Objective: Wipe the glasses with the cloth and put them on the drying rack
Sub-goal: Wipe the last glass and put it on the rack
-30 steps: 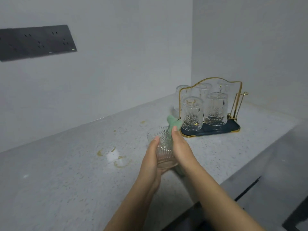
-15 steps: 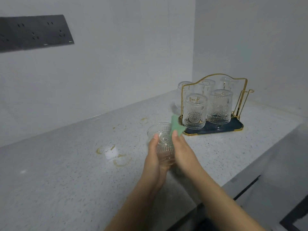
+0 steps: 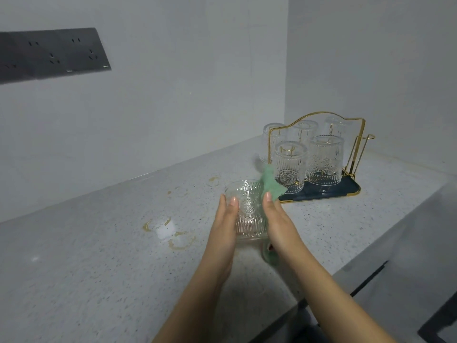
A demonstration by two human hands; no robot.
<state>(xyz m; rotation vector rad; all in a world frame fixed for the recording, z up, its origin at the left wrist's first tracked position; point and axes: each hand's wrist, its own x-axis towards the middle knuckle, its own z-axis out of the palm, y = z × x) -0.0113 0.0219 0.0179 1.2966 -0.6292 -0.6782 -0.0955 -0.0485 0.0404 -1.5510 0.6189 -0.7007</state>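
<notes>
Glass (image 3: pixel 248 209) between both hands, drying rack (image 3: pixel 319 191) behind, to the right.
</notes>
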